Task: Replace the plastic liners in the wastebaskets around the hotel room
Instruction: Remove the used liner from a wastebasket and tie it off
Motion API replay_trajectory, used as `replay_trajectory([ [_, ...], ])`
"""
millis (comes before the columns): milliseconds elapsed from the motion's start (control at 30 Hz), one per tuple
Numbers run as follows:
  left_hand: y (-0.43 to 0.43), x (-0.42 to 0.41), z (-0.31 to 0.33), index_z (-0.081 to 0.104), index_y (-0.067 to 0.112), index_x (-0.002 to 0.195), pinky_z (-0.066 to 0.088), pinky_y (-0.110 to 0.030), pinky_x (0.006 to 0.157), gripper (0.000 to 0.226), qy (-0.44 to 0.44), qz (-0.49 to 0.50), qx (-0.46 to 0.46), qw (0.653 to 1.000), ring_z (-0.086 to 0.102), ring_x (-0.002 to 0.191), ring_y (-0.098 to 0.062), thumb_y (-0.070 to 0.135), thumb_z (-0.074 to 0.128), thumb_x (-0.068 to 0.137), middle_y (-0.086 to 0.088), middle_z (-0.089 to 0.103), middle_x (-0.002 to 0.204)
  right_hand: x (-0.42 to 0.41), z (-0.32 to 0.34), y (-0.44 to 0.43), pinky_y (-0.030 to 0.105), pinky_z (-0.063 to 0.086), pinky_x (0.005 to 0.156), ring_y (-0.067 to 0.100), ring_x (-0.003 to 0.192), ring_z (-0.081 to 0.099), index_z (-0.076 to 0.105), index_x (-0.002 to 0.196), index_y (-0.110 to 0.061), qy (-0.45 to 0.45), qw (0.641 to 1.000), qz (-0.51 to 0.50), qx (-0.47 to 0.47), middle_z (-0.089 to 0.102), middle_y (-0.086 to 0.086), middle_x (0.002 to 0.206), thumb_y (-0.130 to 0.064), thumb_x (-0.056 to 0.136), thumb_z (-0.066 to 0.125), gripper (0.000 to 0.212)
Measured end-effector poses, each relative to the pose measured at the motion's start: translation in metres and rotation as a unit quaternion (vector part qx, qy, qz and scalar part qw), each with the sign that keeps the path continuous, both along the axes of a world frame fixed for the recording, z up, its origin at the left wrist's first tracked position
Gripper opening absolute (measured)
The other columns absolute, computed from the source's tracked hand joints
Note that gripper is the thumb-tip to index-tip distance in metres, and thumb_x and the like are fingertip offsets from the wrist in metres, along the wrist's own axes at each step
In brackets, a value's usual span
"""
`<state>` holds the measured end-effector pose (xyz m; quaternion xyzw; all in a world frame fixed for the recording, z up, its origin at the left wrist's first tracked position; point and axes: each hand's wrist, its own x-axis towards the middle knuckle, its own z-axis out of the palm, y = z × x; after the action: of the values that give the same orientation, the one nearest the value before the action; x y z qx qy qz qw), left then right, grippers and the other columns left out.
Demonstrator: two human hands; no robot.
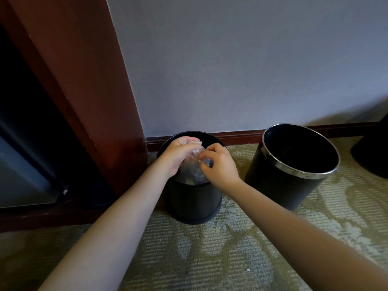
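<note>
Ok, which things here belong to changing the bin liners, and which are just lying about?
Part of the job: clear plastic liner, gripped by the left hand and pinched by the right hand; black wastebasket under them; second wastebasket with metal rim, no liner visible.

Just lying about: red-brown wooden frame, baseboard, patterned carpet, dark object at the right edge.

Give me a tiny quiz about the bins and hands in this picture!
1. True or false: the left hand and the right hand both pinch the clear liner over the left wastebasket.
2. The top of the right wastebasket shows: A a lid, B a bare metal rim, C a liner folded over it.
3. Fill in: both wastebaskets stand on the ____.
Key: 1 true; 2 B; 3 carpet.
</note>
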<state>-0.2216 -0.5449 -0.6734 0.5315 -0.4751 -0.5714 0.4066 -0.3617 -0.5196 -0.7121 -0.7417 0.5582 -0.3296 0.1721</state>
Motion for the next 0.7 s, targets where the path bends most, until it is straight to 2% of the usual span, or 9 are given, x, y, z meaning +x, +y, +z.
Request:
replay_trajectory([
  [100,0.001,0.002,0.000,0.053,0.006,0.124,0.047,-0.012,0.056,0.040,-0.061,-0.018,-0.028,0.998,0.057,0.064,-0.006,-0.002,0.063,0.085,-0.007,0.061,0.109,-0.004,0.009,0.002,0.031,0.046,0.085,0.019,0.095,0.056,0.073,0.085,-0.017,-0.162,0.982,-0.027,0.098,0.064,0.002,0.099,0.003,0.081,0.056,0.026],
  [167,0.000,0.004,0.004,0.045,0.011,0.132,0.052,-0.015,0.069,0.055,-0.117,-0.055,-0.041,0.991,0.062,0.082,-0.012,-0.002,0.065,0.083,-0.009,0.058,0.116,-0.008,0.015,-0.003,0.031,0.049,0.086,0.018,0.092,0.060,0.070,0.089,-0.016,-0.251,0.957,-0.073,0.129,0.066,0.001,0.095,0.006,0.082,0.053,0.029],
  [267,0.000,0.005,0.012,0.034,0.022,0.142,0.052,-0.030,0.091,0.082,-0.207,-0.128,-0.056,0.968,0.060,0.107,-0.021,0.012,0.072,0.071,-0.010,0.054,0.125,-0.014,0.022,-0.008,0.028,0.047,0.095,0.016,0.109,0.058,0.063,0.118,-0.008,-0.271,0.942,-0.009,0.196,0.064,0.005,0.116,0.012,0.083,0.052,0.042],
  [333,0.002,0.003,0.019,0.028,0.025,0.146,0.050,-0.031,0.094,0.087,-0.227,-0.154,-0.062,0.960,0.058,0.109,-0.021,0.009,0.072,0.072,-0.009,0.053,0.124,-0.016,0.027,-0.007,0.021,0.050,0.087,0.015,0.103,0.060,0.061,0.121,-0.003,-0.295,0.926,0.053,0.230,0.065,0.008,0.113,0.016,0.083,0.052,0.044],
  [433,0.004,0.000,0.023,0.030,0.024,0.144,0.050,-0.032,0.090,0.081,-0.230,-0.170,-0.084,0.955,0.063,0.099,-0.022,0.000,0.068,0.077,-0.011,0.060,0.113,-0.018,0.025,-0.010,0.026,0.052,0.083,0.021,0.094,0.064,0.066,0.107,-0.002,-0.267,0.936,0.074,0.217,0.069,0.017,0.102,0.012,0.084,0.055,0.029],
  [500,0.006,0.000,0.023,0.040,0.021,0.135,0.052,-0.030,0.082,0.067,-0.208,-0.169,-0.103,0.958,0.065,0.083,-0.020,-0.002,0.067,0.079,-0.009,0.063,0.097,-0.019,0.023,-0.012,0.038,0.050,0.079,0.029,0.085,0.062,0.067,0.097,0.002,-0.211,0.957,0.067,0.190,0.067,0.021,0.092,0.003,0.087,0.058,0.014],
  [533,0.005,0.001,0.022,0.048,0.021,0.127,0.053,-0.029,0.078,0.057,-0.207,-0.160,-0.120,0.958,0.064,0.077,-0.018,-0.002,0.068,0.078,-0.006,0.063,0.091,-0.020,0.022,-0.014,0.036,0.045,0.073,0.027,0.078,0.057,0.067,0.092,0.002,-0.188,0.963,0.062,0.182,0.063,0.018,0.083,0.000,0.088,0.059,0.009],
  [600,0.003,0.002,0.021,0.062,0.023,0.106,0.053,-0.030,0.073,0.037,-0.249,-0.120,-0.162,0.947,0.064,0.080,-0.017,0.003,0.071,0.075,0.000,0.065,0.088,-0.022,0.024,-0.015,0.030,0.035,0.066,0.017,0.071,0.047,0.065,0.080,-0.003,-0.155,0.970,0.064,0.178,0.052,0.006,0.072,-0.004,0.089,0.061,0.010],
  [700,0.002,0.003,0.015,0.070,0.022,0.088,0.053,-0.034,0.073,0.017,-0.349,-0.056,-0.245,0.903,0.062,0.084,-0.017,0.010,0.070,0.075,0.006,0.065,0.087,-0.024,0.027,-0.019,0.030,0.035,0.066,0.013,0.068,0.046,0.062,0.076,-0.002,-0.113,0.972,0.082,0.188,0.050,0.003,0.068,-0.011,0.089,0.064,0.016],
])
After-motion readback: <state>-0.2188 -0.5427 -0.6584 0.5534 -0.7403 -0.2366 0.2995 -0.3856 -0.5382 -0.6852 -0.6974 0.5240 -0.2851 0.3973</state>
